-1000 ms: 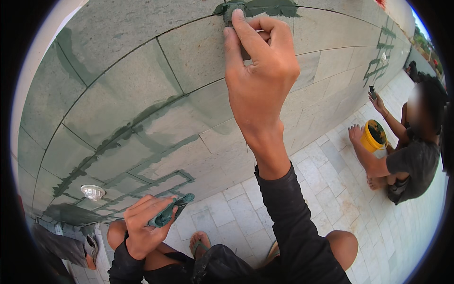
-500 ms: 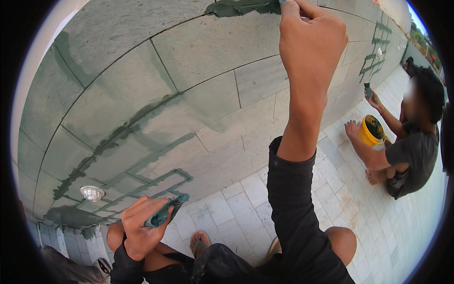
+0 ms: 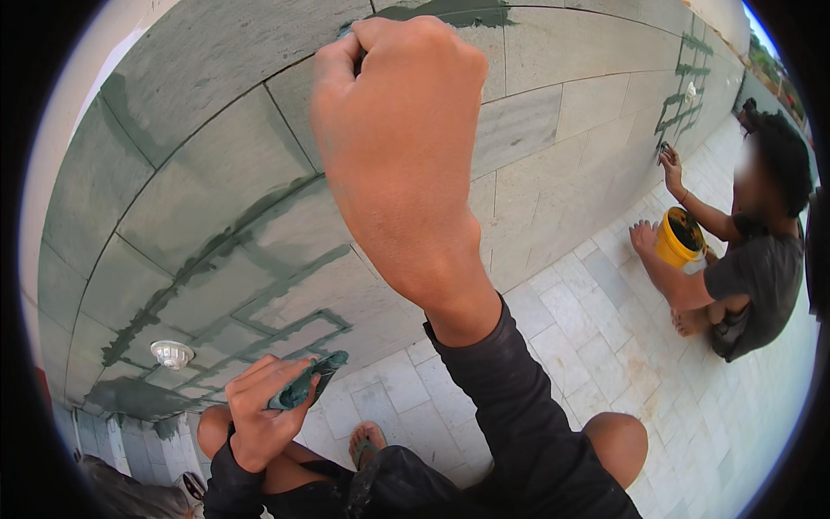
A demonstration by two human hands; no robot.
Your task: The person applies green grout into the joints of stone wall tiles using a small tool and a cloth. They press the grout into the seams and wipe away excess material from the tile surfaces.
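My right hand (image 3: 406,130) is raised to the tiled wall (image 3: 380,225), closed with its fingers against the upper joint. Only a small teal edge of what it holds shows at the fingertips; the rest is hidden behind the hand. Dark green grout (image 3: 458,12) lies thickly along that joint, just right of the knuckles. Lower left, my left hand (image 3: 264,406) is closed around a grout-smeared, dark green folded piece (image 3: 311,381), which looks thin and flexible. Green streaks and filled joints cover the wall's lower left around a white round fitting (image 3: 172,354).
At right a person (image 3: 761,251) squats by the wall, one hand at the joints and the other beside a yellow bucket (image 3: 679,238) of dark green mix. Pale paving (image 3: 596,346) runs along the wall's foot. Dark cloth (image 3: 130,489) lies at lower left.
My right hand has swept left along the upper joint, uncovering tiles to its right. My left hand has barely moved. The other person's tool hand has reached the wall.
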